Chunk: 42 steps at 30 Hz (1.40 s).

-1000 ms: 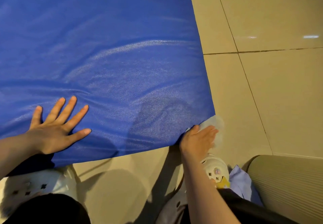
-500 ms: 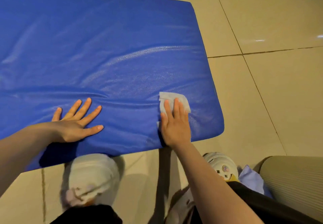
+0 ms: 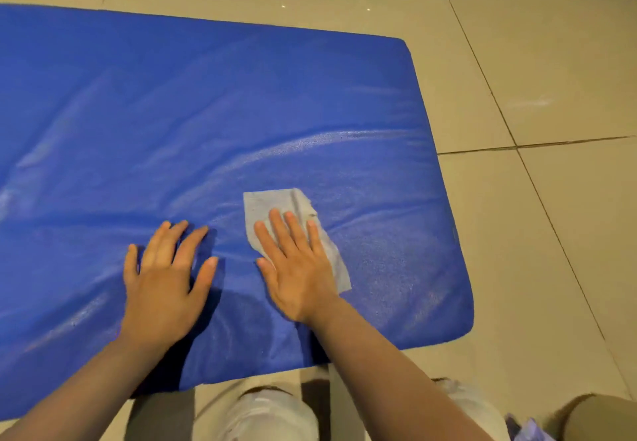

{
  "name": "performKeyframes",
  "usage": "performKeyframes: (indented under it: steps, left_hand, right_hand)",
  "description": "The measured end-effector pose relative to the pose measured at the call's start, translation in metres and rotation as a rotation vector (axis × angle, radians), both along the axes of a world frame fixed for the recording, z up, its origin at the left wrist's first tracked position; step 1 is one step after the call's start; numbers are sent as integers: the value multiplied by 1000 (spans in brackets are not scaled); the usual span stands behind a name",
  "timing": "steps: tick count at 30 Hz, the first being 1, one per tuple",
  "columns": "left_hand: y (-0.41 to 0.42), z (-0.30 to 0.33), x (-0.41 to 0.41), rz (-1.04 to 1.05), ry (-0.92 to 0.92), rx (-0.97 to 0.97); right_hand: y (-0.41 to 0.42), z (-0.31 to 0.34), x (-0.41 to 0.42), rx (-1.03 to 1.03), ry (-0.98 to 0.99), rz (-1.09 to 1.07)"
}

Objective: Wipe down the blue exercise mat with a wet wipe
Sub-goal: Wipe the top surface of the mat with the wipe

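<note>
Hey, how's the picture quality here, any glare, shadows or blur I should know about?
Head view: warm, dim light; pale sheen streaks across the mat above the wipe; dark shadows fall under the left hand and right hand; both hands and the near shoe look softly blurred; wide-angle lens bends the mat's edges and the floor grout lines.

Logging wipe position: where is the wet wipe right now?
In the head view, the wet wipe lies flat under the right hand, on the blue mat toward its right end.
</note>
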<state>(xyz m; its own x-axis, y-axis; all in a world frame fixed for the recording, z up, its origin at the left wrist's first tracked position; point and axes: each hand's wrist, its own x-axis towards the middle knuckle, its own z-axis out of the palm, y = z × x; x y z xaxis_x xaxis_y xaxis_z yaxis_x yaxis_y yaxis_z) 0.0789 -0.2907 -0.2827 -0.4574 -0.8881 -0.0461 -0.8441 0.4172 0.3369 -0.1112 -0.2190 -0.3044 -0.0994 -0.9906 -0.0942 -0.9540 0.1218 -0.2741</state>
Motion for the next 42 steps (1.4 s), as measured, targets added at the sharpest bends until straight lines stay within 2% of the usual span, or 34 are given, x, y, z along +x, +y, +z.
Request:
performKeyframes:
  steps: [1,3,7,10,12,16,19,21,23,27,29,32,34,38,40,42]
  left_hand:
    - [-10,-3,-11,12,19,-50]
    - [-35,-11,-32,59,47,-103]
    - [-84,-23,-77,172,72,-71]
    - [-93,-36,-97,176,-14,-129]
    - [-93,-40,-100,200,-57,-114]
    - [-93,-39,-101,237,-55,-59]
    - [-95,-37,-103,246,-43,-73]
    - [-96,-37,-104,253,-42,-90]
    - [-98,-35,-105,244,-45,-96]
    - [-98,-34,-104,247,-70,-102]
    - [-99,-33,-105,246,-70,-115]
    - [-100,-32,-105,244,-82,-122]
    - [-99,-33,-105,250,-79,-122]
    - [-101,-32,-106,244,-75,-146]
    - [-99,-31,-107,242,-74,-179]
    - [-99,-32,-108,240,-86,-207]
  right_hand:
    - [-6,-2,-9,8,-26,64]
    - [-16,-7,-47,-16,3,40]
    - [-13,-10,-162,76,185,-364]
    - [-5,3,-216,219,122,-747]
    - [-19,3,-210,236,112,-816]
    - [-90,-14,-134,0,108,-642]
    - [-140,-13,-70,-97,33,-228]
    - [-156,-12,-68,-83,-32,41]
    - [-161,-14,-107,-71,-32,98]
    - [-152,-10,-238,62,84,-254]
    - [-152,-5,-278,95,115,-442]
    - [-177,-4,-275,100,136,-736]
    - [-203,-5,-248,92,141,-800]
    - [-258,-9,-165,-5,74,-500]
    - [-272,-6,-115,-4,29,-182]
    - [-273,-8,-99,18,-29,197]
